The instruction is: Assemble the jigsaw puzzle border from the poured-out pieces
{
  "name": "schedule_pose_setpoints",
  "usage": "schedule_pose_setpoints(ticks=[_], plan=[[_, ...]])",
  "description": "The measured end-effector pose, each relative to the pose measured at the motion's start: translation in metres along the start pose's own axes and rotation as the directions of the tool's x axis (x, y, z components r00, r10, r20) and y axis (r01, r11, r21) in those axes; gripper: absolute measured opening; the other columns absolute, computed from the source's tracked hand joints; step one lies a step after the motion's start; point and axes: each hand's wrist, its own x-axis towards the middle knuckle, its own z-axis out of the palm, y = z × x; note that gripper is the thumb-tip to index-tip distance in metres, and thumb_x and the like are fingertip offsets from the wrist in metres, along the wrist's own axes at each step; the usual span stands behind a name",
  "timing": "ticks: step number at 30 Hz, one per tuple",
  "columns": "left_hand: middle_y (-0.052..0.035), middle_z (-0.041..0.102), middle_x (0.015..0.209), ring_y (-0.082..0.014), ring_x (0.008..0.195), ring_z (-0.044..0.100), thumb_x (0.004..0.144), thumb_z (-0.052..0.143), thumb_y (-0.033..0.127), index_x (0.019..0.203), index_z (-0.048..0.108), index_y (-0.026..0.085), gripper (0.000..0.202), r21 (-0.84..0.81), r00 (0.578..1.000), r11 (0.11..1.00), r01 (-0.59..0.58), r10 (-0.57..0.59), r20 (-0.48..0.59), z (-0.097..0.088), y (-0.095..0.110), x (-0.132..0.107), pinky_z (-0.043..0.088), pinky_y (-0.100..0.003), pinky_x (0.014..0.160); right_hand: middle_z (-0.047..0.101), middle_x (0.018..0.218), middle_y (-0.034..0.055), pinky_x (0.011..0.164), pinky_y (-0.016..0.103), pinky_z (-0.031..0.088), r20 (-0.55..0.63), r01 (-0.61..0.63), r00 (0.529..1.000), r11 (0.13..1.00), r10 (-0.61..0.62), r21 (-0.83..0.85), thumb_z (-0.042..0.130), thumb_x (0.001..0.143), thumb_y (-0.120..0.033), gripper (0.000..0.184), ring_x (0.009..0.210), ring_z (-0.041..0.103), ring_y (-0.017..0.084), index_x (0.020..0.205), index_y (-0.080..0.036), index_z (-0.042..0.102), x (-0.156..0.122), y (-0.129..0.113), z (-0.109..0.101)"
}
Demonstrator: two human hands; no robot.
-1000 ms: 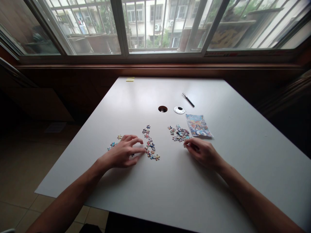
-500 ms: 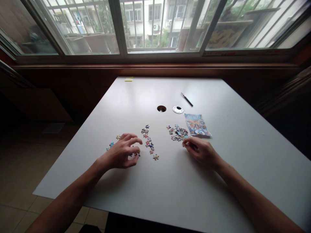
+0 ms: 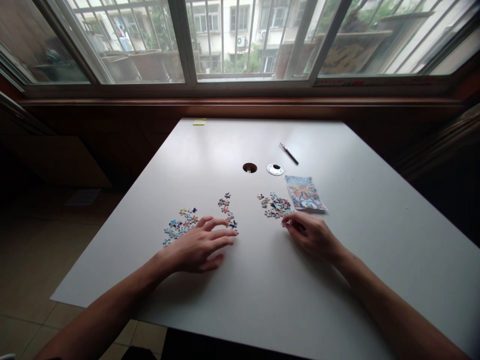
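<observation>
Farthest beyond the fingers stretches a sliding window, barred outside, with potted plants and a pale building past the glass; daylight comes from there and leaves the room's sides dim. Tiled floor shows low down, left of the left fingers. Under both hands spreads a white table, flat and softly reflective, probably smooth enough for small pieces to skate.

The left hand has its fingers loosely spread, with no piece visibly gripped. The right hand is curled, thumb and forefinger drawn together; a bit of a piece shows at their tips, but I cannot tell whether it is pinched or merely touched.

Just beyond the right fingers lies a glossy cartoon-printed packet. A heap of jigsaw pieces sits right at those fingertips, on their far side; another heap lies left of the left fingers, and a narrow trail runs away from the left fingertips. Well past the right fingers are a pen, a metal grommet cover and a cable hole.

Each single piece looks like thin card: very light, stiff, easily creased at the knobs. Best pinched by opposite edges of its body, or slid along under one fingertip.
</observation>
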Motion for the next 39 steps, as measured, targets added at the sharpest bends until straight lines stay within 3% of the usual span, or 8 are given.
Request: schedule_pose_setpoints(ticks=[6,8,12,16,22,28,32,39], plan=[[-0.0042,0.071,0.097,-0.0239,0.107,0.058,0.086,0.053,0.02,0.097,0.062,0.022,0.014,0.013,0.99,0.994,0.105,-0.103,-0.101,0.001,-0.007,-0.002,0.032,-0.043,0.104,0.07,0.081,0.0041,0.061,0.026,0.05,-0.001,0.003,1.0,1.0,-0.003,-0.011,0.054,0.089,-0.02,0.015,0.063,0.061,0.015,0.097,-0.021,0.066,0.0,0.0,-0.001],[-0.0056,0.07,0.108,-0.0255,0.113,0.055,0.086,0.053,0.021,0.101,0.062,0.022,0.017,0.029,0.984,0.99,0.136,-0.132,-0.122,0.001,-0.01,-0.003,0.033,-0.044,0.103,0.07,0.082,0.0042,0.062,0.027,0.05,-0.005,0.004,1.0,1.0,-0.004,-0.01,0.054,0.089,-0.02,0.015,0.064,0.061,0.015,0.097,-0.021,0.066,0.0,0.0,-0.001],[-0.0067,0.058,0.137,-0.0289,0.134,0.041,0.087,0.052,0.021,0.121,0.055,0.023,0.034,0.054,0.992,0.992,0.115,-0.111,-0.058,0.002,-0.013,-0.002,0.027,-0.046,0.109,0.07,0.084,0.0047,0.065,0.027,0.051,0.002,0.002,1.0,1.0,-0.002,0.003,0.054,0.09,-0.02,0.014,0.068,0.063,0.015,0.098,-0.021,0.065,-0.001,0.001,0.0],[-0.0051,0.062,0.131,-0.0275,0.129,0.046,0.086,0.052,0.019,0.117,0.055,0.024,0.032,0.049,0.988,0.987,0.15,-0.147,-0.055,0.004,-0.017,-0.002,0.024,-0.047,0.111,0.069,0.084,0.0042,0.065,0.027,0.051,0.01,-0.01,1.0,1.0,0.01,0.011,0.054,0.09,-0.02,0.014,0.068,0.062,0.015,0.098,-0.021,0.065,-0.002,0.002,0.0],[-0.0059,0.068,0.11,-0.0263,0.112,0.053,0.087,0.053,0.023,0.105,0.058,0.023,0.019,0.068,0.969,0.971,0.231,-0.223,-0.111,0.004,-0.019,-0.004,0.03,-0.045,0.105,0.069,0.084,0.0044,0.065,0.027,0.05,0.006,-0.004,1.0,1.0,0.004,0.003,0.054,0.09,-0.02,0.014,0.068,0.062,0.015,0.098,-0.021,0.065,-0.001,0.0,-0.001],[-0.005,0.057,0.137,-0.0286,0.134,0.039,0.088,0.053,0.021,0.133,0.048,0.026,0.046,0.05,0.998,0.997,0.063,-0.063,-0.011,0.008,-0.008,0.003,0.017,-0.049,0.116,0.069,0.083,0.0043,0.064,0.027,0.049,0.007,-0.002,1.0,1.0,0.002,0.001,0.054,0.09,-0.02,0.013,0.068,0.062,0.016,0.097,-0.021,0.065,0.001,-0.003,-0.001],[-0.0063,0.064,0.124,-0.027,0.123,0.048,0.09,0.049,0.023,0.128,0.053,0.024,0.038,0.075,0.983,0.982,0.176,-0.171,-0.067,0.009,-0.012,0.002,0.022,-0.048,0.113,0.068,0.083,0.0037,0.065,0.027,0.049,0.01,-0.009,1.0,1.0,0.009,0.002,0.054,0.09,-0.02,0.013,0.067,0.061,0.015,0.097,-0.021,0.064,0.0,-0.001,0.0],[-0.0031,0.047,0.149,-0.0276,0.142,0.031,0.091,0.049,0.027,0.142,0.042,0.028,0.052,0.117,0.99,0.983,0.143,-0.144,-0.002,0.011,-0.013,0.005,0.011,-0.048,0.12,0.066,0.082,0.0029,0.061,0.028,0.047,0.02,-0.002,1.0,1.0,0.002,-0.012,0.055,0.091,-0.019,0.012,0.064,0.057,0.014,0.098,-0.021,0.063,-0.001,0.004,0.001]])
